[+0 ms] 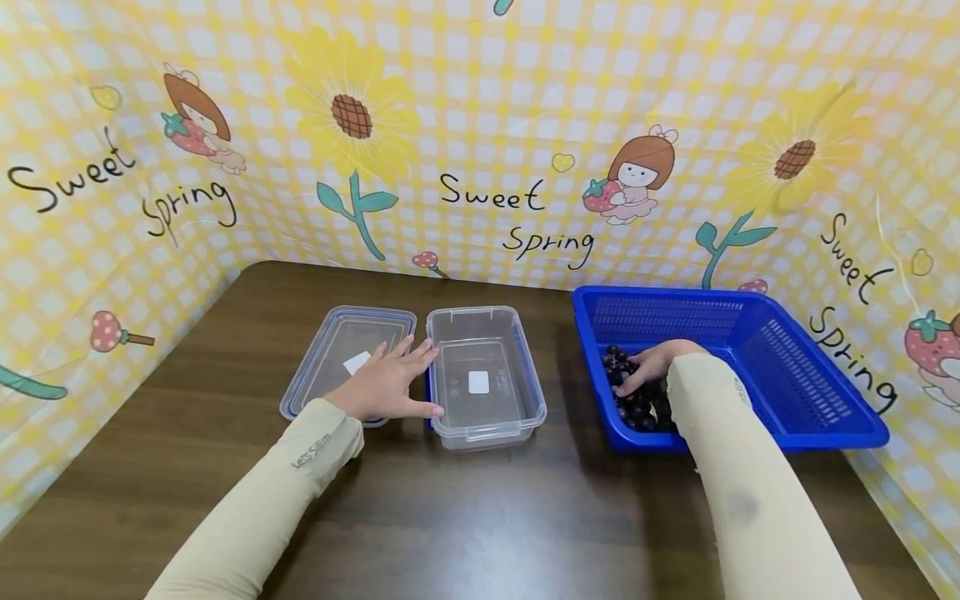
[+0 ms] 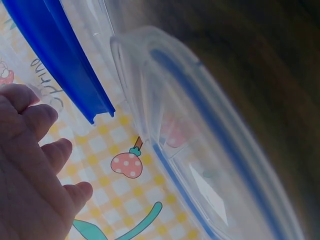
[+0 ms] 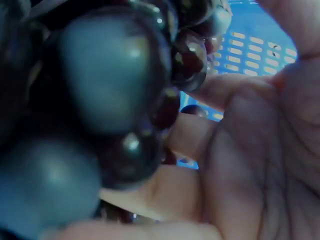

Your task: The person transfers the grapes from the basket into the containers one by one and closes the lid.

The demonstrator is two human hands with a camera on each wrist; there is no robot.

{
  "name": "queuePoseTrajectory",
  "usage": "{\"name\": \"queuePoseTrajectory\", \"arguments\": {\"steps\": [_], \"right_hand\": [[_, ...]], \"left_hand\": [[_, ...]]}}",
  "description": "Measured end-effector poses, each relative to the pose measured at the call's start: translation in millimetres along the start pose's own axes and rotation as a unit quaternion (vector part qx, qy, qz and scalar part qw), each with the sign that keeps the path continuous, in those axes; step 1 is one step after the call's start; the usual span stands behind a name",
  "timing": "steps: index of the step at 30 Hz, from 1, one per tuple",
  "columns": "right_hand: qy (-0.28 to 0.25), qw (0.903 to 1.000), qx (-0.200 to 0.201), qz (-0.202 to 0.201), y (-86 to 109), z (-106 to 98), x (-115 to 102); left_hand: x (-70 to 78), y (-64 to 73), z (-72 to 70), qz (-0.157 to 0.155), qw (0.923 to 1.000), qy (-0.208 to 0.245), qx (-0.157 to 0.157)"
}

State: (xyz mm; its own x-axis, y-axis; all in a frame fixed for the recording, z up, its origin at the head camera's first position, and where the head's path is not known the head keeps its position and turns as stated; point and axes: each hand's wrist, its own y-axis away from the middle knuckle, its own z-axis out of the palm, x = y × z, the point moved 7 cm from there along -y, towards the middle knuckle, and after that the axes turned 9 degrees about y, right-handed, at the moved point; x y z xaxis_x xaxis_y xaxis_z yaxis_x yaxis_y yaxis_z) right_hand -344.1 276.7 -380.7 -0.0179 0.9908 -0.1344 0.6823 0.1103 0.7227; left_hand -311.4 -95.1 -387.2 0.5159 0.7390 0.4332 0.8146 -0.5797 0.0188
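Note:
Dark purple grapes [image 1: 637, 410] lie along the left side of a blue plastic basket [image 1: 813, 442]. My right hand [image 1: 654, 365] reaches down into the basket and grips the grapes. In the right wrist view the fingers [image 3: 185, 192] curl beneath the grapes [image 3: 132, 155], which fill the left of that view. With its fingers spread, my left hand [image 1: 390, 379] touches the left rim of a clear rectangular container [image 1: 480, 346] that has a white label on its floor. Part of the container's blue clip shows beside that hand. The left wrist view shows the left fingers [image 2: 62, 150] extended.
To the left of the container lies a clear lid [image 1: 318, 354] with a blue seal and a white label, partly under the left forearm and hand. The brown table [image 1: 480, 517] is backed by a yellow checked cloth [image 1: 480, 108] on several sides.

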Motion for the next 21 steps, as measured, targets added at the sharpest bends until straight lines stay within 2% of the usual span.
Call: {"name": "queuePoseTrajectory", "arguments": {"steps": [5,8,15,21], "right_hand": [[-0.008,0.9982,0.025,0.055,-1.1,3.4,0.3],[-0.011,0.9972,0.025,0.069,-3.1,6.8,-0.4],[-0.055,0.9958,0.022,0.069,-5.2,8.7,3.9],[-0.037,0.9989,0.014,0.024,-9.0,9.6,-4.5]], "left_hand": [[1.0,2.3,3.5,0.002,1.0000,0.003,0.000],[1.3,1.9,4.9,0.000,1.0000,-0.004,-0.002],[2.5,-0.1,2.0,-0.001,1.0000,-0.003,-0.004],[0.9,1.8,-2.5,-0.001,1.0000,0.000,-0.009]]}}
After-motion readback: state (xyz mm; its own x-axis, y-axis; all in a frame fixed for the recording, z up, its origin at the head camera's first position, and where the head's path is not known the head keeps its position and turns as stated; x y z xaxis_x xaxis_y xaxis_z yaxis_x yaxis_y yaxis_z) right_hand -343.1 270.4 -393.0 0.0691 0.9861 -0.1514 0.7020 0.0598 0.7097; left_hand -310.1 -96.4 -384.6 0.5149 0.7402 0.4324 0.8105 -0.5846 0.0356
